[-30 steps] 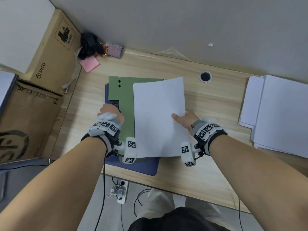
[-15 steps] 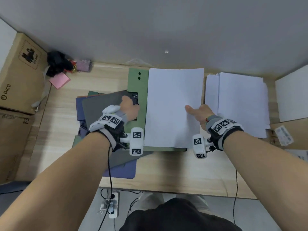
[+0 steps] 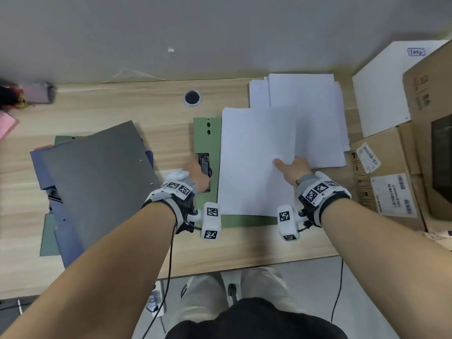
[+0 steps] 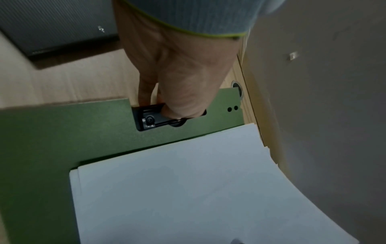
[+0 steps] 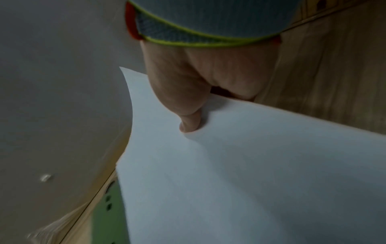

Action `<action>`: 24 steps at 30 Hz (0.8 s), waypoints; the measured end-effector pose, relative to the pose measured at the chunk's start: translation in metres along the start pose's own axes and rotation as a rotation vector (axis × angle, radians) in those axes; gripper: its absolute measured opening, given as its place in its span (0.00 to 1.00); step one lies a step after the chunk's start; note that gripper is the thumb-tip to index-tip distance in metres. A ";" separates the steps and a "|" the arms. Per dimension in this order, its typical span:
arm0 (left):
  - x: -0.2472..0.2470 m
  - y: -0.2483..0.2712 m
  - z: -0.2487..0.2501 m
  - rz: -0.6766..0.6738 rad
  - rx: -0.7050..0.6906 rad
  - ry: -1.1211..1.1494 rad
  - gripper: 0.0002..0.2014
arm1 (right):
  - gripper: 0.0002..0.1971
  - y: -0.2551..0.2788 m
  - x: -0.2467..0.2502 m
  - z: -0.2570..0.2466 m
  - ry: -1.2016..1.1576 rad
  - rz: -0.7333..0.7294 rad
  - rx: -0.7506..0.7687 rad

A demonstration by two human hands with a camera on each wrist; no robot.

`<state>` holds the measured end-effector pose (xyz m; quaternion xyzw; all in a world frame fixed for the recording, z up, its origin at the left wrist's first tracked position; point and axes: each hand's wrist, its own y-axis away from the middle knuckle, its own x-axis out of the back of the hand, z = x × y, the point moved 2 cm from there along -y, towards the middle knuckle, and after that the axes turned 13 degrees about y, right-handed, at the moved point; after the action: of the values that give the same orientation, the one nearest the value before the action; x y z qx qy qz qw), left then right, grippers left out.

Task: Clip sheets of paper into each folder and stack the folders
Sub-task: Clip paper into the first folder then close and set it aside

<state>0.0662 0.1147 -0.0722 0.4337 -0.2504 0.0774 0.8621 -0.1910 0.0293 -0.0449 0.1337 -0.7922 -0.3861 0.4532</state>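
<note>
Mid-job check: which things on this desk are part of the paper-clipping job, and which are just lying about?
In the job:
green folder and its black clip, gripped by the left hand
sheets pinched by the right hand
loose paper pile
grey folder on the folder pile

Lying about:
cardboard boxes
cable hole
pink pad

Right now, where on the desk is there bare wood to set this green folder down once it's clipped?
Bare wood runs behind the folder pile and green folder, around the cable hole, and along the desk's near edge under both forearms. The right is crowded: the paper stack and boxes.
</note>
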 end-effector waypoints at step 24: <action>0.011 -0.001 -0.012 -0.051 0.085 0.001 0.07 | 0.23 0.003 -0.001 -0.008 -0.188 -0.143 0.180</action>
<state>0.0800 0.1225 -0.0732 0.4763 -0.2355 0.0661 0.8446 -0.1830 0.0279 -0.0407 0.1932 -0.8512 -0.3555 0.3343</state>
